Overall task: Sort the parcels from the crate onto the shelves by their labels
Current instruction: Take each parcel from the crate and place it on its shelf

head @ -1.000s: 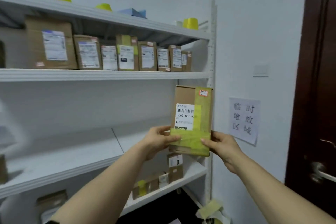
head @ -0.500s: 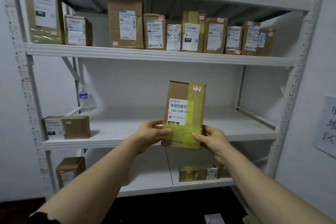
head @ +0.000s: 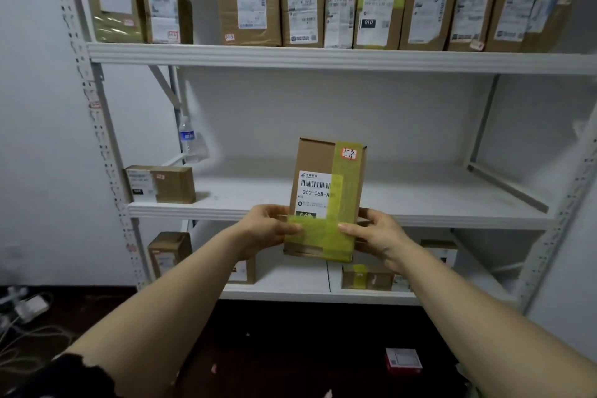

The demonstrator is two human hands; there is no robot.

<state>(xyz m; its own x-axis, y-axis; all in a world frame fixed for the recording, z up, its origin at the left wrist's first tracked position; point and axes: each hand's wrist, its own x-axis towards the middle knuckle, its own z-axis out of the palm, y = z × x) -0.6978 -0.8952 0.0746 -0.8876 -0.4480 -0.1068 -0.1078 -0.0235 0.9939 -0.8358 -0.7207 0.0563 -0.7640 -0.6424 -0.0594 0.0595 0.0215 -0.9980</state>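
the left hand (head: 271,229) and the right hand (head: 376,234) each pinch the lower end of one parcel (head: 326,191), thumbs on its taped front face, fingers curled round behind the side edges. it hangs in the air in front of the middle shelf (head: 420,200), not resting on it, with its bottom edge below the shelf's front rim.

risks, as i judge them: both grips sit at the bottom, on glossy yellow-green tape (head: 318,237), so the tall upper part could tip away or slide through the thumbs if one hand lets go early. lifted too little, the bottom edge would knock the shelf rim. set down on its narrow end it could topple, with no neighbour to lean on; the only box (head: 161,184) there is well apart, at the left end. a misread mark would send it to the wrong shelf.

the parcel stands upright: long axis vertical, top leaning slightly right, broad labelled face toward the camera. the shipping label (head: 315,191) reads right way up, and a handwritten sticker (head: 349,153) sits at the top right corner.
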